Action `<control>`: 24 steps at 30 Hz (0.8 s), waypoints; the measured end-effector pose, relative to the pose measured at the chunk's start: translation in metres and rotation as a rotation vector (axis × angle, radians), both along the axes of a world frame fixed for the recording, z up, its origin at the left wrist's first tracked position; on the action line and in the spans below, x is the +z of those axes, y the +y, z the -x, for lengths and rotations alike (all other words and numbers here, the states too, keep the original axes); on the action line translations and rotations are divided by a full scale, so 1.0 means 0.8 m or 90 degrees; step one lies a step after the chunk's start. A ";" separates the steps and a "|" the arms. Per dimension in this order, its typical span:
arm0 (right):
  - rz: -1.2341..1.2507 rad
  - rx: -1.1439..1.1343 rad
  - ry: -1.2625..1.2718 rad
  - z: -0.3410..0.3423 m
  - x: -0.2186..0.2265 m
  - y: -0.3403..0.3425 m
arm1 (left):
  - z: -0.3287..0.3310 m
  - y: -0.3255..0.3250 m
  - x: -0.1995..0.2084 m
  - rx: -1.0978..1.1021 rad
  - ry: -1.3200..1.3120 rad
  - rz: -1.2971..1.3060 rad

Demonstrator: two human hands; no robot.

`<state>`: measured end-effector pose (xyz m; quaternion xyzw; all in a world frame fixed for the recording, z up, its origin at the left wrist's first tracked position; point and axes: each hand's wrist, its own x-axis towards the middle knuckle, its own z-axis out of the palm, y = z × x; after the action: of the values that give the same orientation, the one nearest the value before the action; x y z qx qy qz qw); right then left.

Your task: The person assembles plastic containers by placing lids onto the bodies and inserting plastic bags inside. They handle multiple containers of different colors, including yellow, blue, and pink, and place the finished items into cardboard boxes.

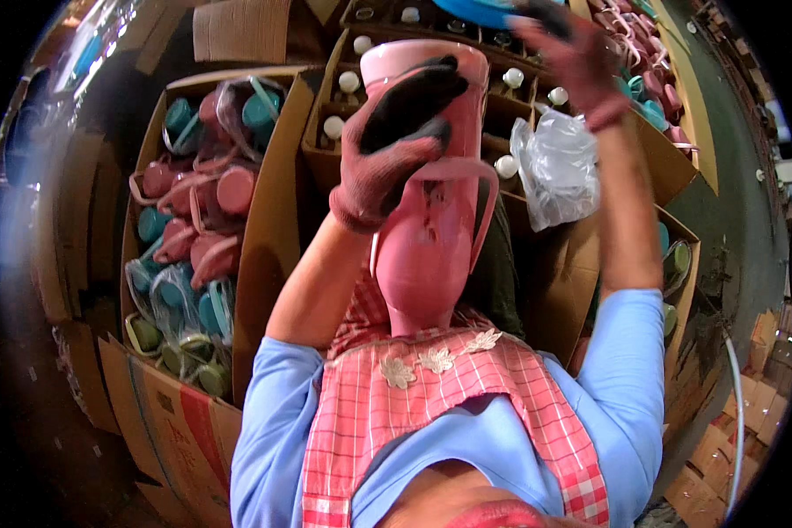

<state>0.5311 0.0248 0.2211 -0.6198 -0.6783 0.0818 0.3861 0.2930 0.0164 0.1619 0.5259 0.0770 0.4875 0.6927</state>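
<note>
A glossy pink jug (427, 260) with a loop handle lies in front of my apron. Its wide, pale-rimmed end points away from me and its narrow end towards me. My left hand (387, 141), in a pink glove with black palm and fingers, wraps around its side above the handle. At the upper right is my right hand (581, 66), gloved the same way and smeared by motion. It is off the jug, near a bright blue round object (480, 11) cut by the top edge. Its fingers are too blurred to read.
A divided carton (321, 141) behind the jug holds several white-tipped items (348, 82). Crumpled clear plastic (559, 167) lies at its right. The left carton (277, 185) holds pink, teal and green handled pieces (236, 189); more pink pieces (651, 84) fill a carton at the far right.
</note>
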 end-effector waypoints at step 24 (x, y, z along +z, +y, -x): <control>0.081 -0.024 0.504 0.044 -0.224 0.159 | -0.004 0.162 0.088 0.233 0.767 -0.326</control>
<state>0.4961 0.1520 0.0417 -0.5753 -0.4593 0.3489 0.5799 0.2965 0.1461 0.2326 0.8314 0.4195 0.2218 0.2891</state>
